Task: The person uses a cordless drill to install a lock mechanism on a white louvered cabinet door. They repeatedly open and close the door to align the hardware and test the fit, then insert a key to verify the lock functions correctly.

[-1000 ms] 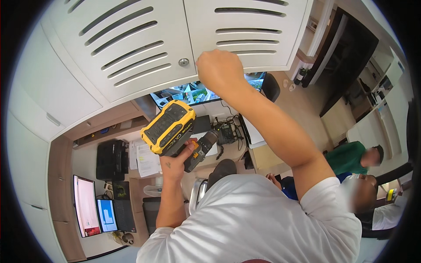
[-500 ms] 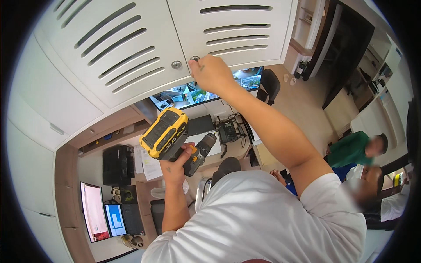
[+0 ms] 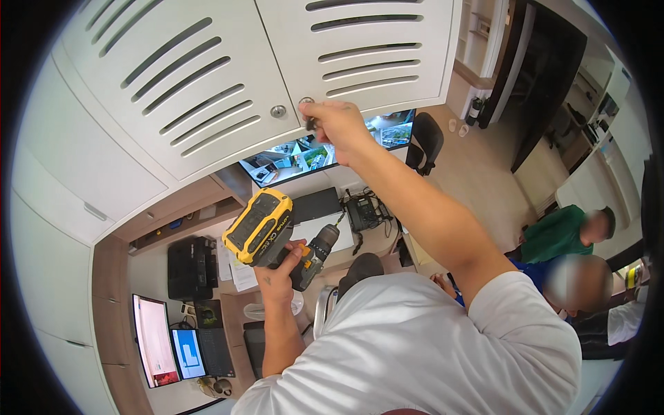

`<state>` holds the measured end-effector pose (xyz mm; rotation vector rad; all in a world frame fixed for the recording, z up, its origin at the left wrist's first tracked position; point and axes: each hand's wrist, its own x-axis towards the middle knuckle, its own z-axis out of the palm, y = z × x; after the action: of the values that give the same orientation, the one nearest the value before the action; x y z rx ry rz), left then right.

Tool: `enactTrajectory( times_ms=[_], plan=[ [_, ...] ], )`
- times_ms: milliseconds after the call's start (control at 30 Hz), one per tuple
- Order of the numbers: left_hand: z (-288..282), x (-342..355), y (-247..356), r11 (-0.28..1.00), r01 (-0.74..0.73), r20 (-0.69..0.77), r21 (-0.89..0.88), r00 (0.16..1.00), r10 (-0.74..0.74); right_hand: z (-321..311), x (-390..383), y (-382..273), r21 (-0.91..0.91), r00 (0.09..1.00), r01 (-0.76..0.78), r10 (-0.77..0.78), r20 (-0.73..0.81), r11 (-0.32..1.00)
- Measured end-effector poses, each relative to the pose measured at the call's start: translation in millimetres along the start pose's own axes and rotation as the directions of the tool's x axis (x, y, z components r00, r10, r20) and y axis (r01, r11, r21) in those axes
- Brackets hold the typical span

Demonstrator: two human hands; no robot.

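Observation:
My left hand (image 3: 278, 275) is closed round the grip of a cordless drill (image 3: 259, 228) with a yellow and black battery. A thin bit stands out of its chuck, which points to the upper right. My right hand (image 3: 339, 128) reaches up to the white slatted door (image 3: 366, 59) on the right. Its fingers are pinched at a round metal lock (image 3: 306, 102) low on that door. A small dark piece shows under the fingertips, too hidden to name. Beside it, the left slatted door (image 3: 200, 83) carries a matching round lock (image 3: 278, 111).
Under the cabinet hangs a wide screen (image 3: 290, 159). The desk below bears a black printer (image 3: 191, 268), a laptop (image 3: 214, 353), a monitor (image 3: 153, 339) and a black device with cables (image 3: 363, 211). A black chair (image 3: 427, 142) stands beyond. Other people (image 3: 557, 235) are at the right.
My right hand has shifted slightly down at the lock, baring more of it and the dark piece. The drill has tipped a little, showing its bit. A person at right has moved.

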<state>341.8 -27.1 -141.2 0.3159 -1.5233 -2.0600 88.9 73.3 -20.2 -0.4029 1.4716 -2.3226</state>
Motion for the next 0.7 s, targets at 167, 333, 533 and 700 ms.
enactTrajectory(
  times_ms=[167, 333, 533, 700],
  plan=[
    [-2, 0, 1, 1.000, -0.006, -0.027, -0.012, 1.000, 0.006, 6, -4, -4, -0.365, 0.965, 0.215, -0.254, -0.061, 0.906],
    [2, 2, 7, 1.000, -0.014, -0.008, -0.006, 1.000, 0.014, 0, -6, 0, -0.297, 0.959, 0.248, -0.278, -0.061, 0.922],
    [10, 13, 20, 0.999, -0.037, 0.044, -0.006, 0.998, 0.037, 2, -27, -8, -0.223, 0.976, 0.192, -0.210, -0.059, 0.956],
    [22, 30, 31, 0.997, -0.053, 0.117, -0.048, 0.991, 0.058, -3, -29, -8, -0.186, 0.973, 0.220, -0.228, -0.021, 0.957]
  ],
)
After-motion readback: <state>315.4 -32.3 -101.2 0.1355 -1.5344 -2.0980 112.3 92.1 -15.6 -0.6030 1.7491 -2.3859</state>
